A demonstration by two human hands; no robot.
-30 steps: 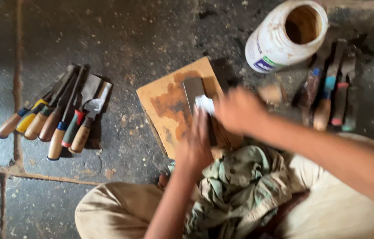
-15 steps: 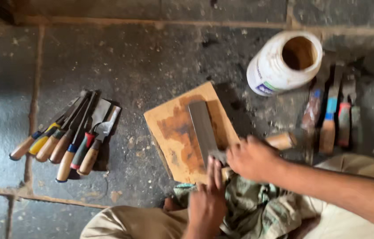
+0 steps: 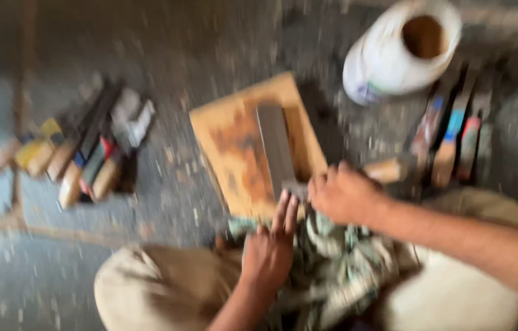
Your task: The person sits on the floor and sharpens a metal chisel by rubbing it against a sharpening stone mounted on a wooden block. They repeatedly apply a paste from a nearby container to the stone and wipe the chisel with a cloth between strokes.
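Grey sharpening stone (image 3: 275, 147) on its wooden board (image 3: 234, 147): right hand (image 3: 345, 195) grips a tool at the near end, left hand (image 3: 269, 251) fingers (image 3: 288, 211) flat pressing, mid-honing; next calls for a steady push.

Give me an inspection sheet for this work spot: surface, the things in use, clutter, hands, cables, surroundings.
Surface: dark stone floor, dusty, with joints between slabs.
Things in use: wooden board stained dark, with a grey sharpening stone lying along it; a tool with a wooden handle at the stone's near end, its blade hidden by blur.
Clutter: a row of wooden-handled tools to the left, another row of tools to the right, a white tub with an open mouth, a patterned cloth over the lap.
Hands: left hand with fingers stretched to the stone's near end; right hand closed around the tool.
Cables: nothing seen.
Surroundings: the person's knees in light trousers; picture blurred.
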